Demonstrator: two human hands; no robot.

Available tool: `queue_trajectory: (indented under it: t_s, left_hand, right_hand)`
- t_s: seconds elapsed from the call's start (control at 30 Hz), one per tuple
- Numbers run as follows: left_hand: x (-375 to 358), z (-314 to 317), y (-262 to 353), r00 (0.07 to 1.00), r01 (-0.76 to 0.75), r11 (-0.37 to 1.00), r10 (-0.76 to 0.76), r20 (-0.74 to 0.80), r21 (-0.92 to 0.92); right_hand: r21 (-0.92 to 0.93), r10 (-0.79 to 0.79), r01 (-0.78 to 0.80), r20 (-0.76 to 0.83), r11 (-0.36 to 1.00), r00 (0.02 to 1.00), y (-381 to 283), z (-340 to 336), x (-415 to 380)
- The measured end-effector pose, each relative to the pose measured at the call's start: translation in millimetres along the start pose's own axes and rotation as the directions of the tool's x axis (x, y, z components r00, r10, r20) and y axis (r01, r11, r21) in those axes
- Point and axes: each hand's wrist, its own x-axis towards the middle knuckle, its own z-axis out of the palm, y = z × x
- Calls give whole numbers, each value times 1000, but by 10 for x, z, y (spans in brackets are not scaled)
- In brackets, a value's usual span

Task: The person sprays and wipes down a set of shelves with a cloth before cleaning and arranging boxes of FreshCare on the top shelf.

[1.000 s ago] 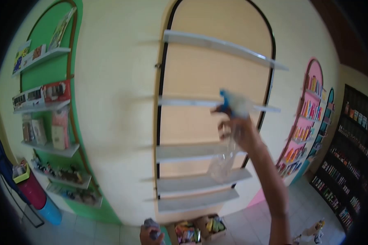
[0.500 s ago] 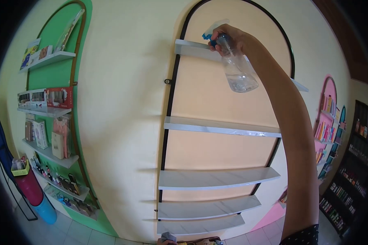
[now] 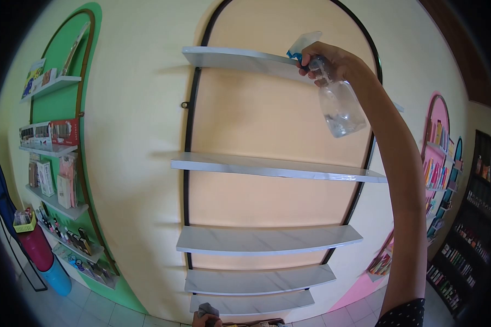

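Head view: clear plastic spray bottle (image 3: 341, 106) is gripped by right hand (image 3: 327, 60) at top white shelf (image 3: 240, 57); trigger squeeze is called for next; left hand (image 3: 204, 317), barely visible, possibly clutches something.

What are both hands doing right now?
Right hand: closed on the spray bottle, raised by the top shelf.
Left hand: holds something grey; grip cannot be told.

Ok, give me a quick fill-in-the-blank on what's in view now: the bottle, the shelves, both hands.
1. The right hand holds a clear spray bottle up beside the ____ shelf of the beige arch.
2. The bottle's trigger nozzle is coloured ____.
3. The five white shelves in the beige arch carry ____.
4. The left hand, at the bottom edge of the view, grips something ____ in colour.

Missing words: top; blue; nothing; grey
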Motion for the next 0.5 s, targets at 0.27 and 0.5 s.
queue_trajectory:
  t_s: [0.27, 0.5]
  left_hand:
    - [-54, 215, 162, 996, 56, 998, -58, 64, 36]
    - [-18, 338, 223, 991, 70, 996, -76, 107, 59]
  right_hand:
    - [8, -54, 55, -73, 998, 996, 396, -605, -285]
    - [-34, -51, 45, -202, 998, 978, 775, -1189, -499]
